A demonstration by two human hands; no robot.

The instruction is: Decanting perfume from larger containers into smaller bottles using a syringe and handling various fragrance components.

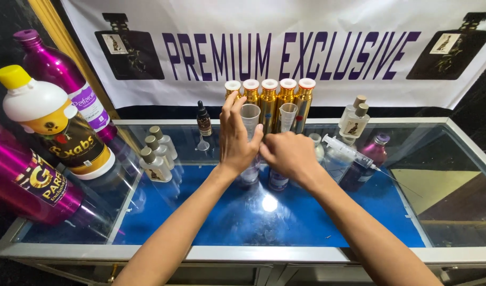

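Hands meet over the glass counter top (455, 159), and we judge steadiness matters most here. Our left hand (235, 139), fingers spread open, rests against the clear plastic measuring cup (250, 117) standing before the row of gold bottles with white caps (269, 100). Our right hand (288, 153) curls loosely beside it; whether it holds anything, we cannot tell.
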